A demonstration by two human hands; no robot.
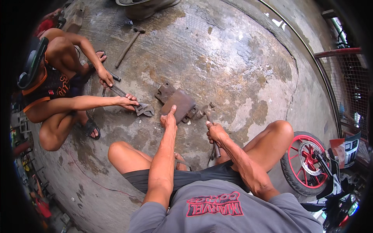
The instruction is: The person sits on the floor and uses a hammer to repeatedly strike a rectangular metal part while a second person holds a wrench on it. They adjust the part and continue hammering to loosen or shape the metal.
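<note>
A rusty brown metal block (180,104) with holed lugs at two ends lies on the concrete in front of me; it looks like a heavy mount. My left hand (169,118) grips its near edge, thumb on top and the other fingers partly hidden. In my right hand (218,132) is a hammer (208,112), closed around the handle. The hammer's head is just right of the block's lug; whether they touch I cannot tell. At the left, a co-worker holds a large adjustable wrench (144,110) with both hands, its jaw close to the block's left side.
A second hammer (128,48) lies on the floor beyond the co-worker's feet. A round dark object (149,8) sits at the far edge. To my right are a red-spoked motorcycle wheel (307,164) and a wire-mesh frame (342,77). My bent knees flank the work.
</note>
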